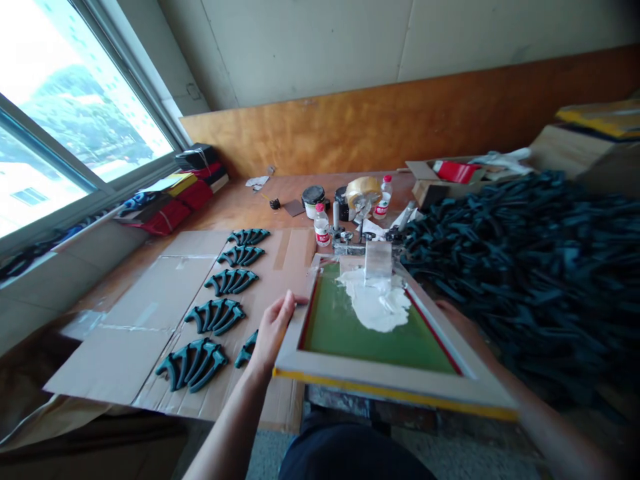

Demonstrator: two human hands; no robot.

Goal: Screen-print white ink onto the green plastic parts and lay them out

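The left hand (273,328) rests with fingers together against the left rail of a wooden-framed printing screen with green mesh (300,363), the thumb lying on top of the rail. The right hand (450,310) sits at the frame's right rail, mostly hidden behind it, so whether its grip is closed cannot be told. The screen lies tilted, its near edge raised toward the viewer, its long axis running from the person toward the back wall. A pool of white ink (377,301) spreads across the far half of the mesh, with a pale flat squeegee blade (378,261) standing upright in it. Left of the screen, on flattened brown cardboard (150,313) covering the worktop, dark teal curved plastic handles (215,315) lie in fanned clusters in a row. To the right rises a big heap of the same dark handles (525,267). Behind the screen stand small bottles with red caps (322,227), a black-lidded tub (313,198) and a roll of tan tape (363,189).
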